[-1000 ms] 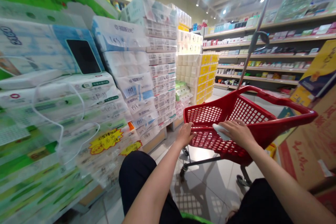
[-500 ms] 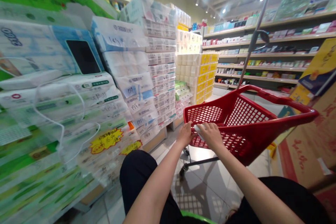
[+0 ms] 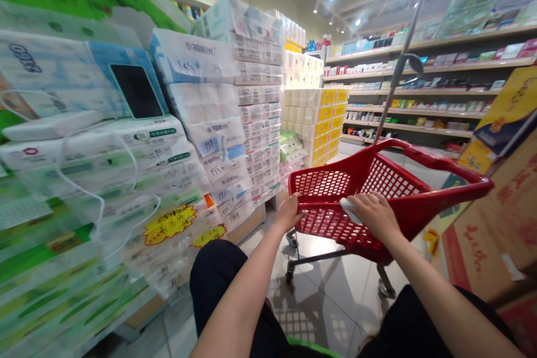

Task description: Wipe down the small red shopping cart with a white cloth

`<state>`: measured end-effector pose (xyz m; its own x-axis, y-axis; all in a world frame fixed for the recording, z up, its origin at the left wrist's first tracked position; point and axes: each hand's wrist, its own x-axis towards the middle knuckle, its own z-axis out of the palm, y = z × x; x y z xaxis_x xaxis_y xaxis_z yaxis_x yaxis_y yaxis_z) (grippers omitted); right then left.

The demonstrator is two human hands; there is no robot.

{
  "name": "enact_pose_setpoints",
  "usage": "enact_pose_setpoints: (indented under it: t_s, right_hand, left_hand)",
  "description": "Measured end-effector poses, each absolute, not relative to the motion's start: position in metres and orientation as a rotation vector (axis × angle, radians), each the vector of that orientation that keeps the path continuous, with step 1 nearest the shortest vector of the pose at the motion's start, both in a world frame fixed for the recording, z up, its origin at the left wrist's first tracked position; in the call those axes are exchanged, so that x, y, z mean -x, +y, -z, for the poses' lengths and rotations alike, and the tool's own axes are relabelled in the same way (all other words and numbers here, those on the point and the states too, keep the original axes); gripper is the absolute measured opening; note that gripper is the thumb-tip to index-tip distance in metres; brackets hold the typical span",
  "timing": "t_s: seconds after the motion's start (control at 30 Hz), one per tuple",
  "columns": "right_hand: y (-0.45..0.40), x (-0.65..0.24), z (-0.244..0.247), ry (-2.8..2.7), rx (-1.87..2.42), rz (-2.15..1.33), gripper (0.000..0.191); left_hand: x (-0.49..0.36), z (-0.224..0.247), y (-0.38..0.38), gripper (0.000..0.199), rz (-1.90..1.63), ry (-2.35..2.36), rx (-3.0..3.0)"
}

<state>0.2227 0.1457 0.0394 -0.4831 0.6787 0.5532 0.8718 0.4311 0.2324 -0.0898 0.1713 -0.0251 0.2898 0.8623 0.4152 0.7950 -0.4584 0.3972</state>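
The person's left hand (image 3: pixel 287 213) is curling round the near left corner of a red plastic shopping cart (image 3: pixel 419 217) with perforated basket walls, its fingers bending over the rim. The right hand (image 3: pixel 375 213) is holding a small, soft white cloth (image 3: pixel 349 210) under its fingers, and the cloth is resting against the top rim of the cart's near side, well apart from the left hand. The right thumb is hiding from view, so how firmly it is gripping cannot be told. The cart is standing on its wheels on a pale tiled floor (image 3: pixel 319 285), just in front of the person's dark-trousered knees. A thin grey metal pole (image 3: pixel 393 75) is rising behind it. To the left, a black-screened rectangular phone (image 3: pixel 136 91) is leaning against plastic-wrapped white and blue tissue packs (image 3: pixel 98 92), while a thin white cable (image 3: pixel 102 201) is trailing down the stack. To the right, large brown cardboard boxes with red print (image 3: pixel 474 249) are standing beside the cart, and long pale shelves (image 3: pixel 440 113) are holding small packages beyond
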Motion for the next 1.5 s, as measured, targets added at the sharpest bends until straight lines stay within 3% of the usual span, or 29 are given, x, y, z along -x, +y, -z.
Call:
enact_pose_setpoints:
  t_s: [0.23, 0.37, 0.67, 0.8, 1.0, 1.1, 1.23, 1.5]
  right_hand:
    - [0.146, -0.276, -0.038, -2.144, 1.436, 0.893, 0.034]
    - [0.141, -0.221, -0.023, -2.126, 1.387, 0.86, 0.031]
    - [0.129, -0.095, -0.001, -2.257, 1.144, 0.695, 0.045]
    - [0.134, -0.138, -0.01, -2.373, 1.101, 0.706, 0.051]
    - [0.143, -0.266, -0.027, -2.249, 1.238, 0.926, 0.044]
    - [0.144, -0.281, -0.027, -2.159, 1.31, 0.962, 0.039]
    - [0.14, -0.231, -0.014, -1.98, 1.43, 0.922, 0.036]
    - [0.129, -0.098, 0.012, -2.145, 1.209, 0.753, 0.045]
  left_hand:
    - [0.09, 0.028, 0.17, 0.059, -0.947, 1.551, -2.431]
    - [0.085, 0.03, 0.167, 0.057, -0.956, 1.566, -2.444]
    - [0.086, 0.033, 0.159, 0.059, -0.967, 1.591, -2.465]
    - [0.095, 0.032, 0.158, 0.058, -0.957, 1.6, -2.484]
    - [0.103, 0.03, 0.159, 0.053, -0.923, 1.612, -2.479]
    - [0.099, 0.033, 0.159, 0.055, -0.936, 1.62, -2.481]
    - [0.086, 0.035, 0.158, 0.055, -0.931, 1.648, -2.471]
    - [0.069, 0.028, 0.15, 0.051, -0.916, 1.689, -2.435]
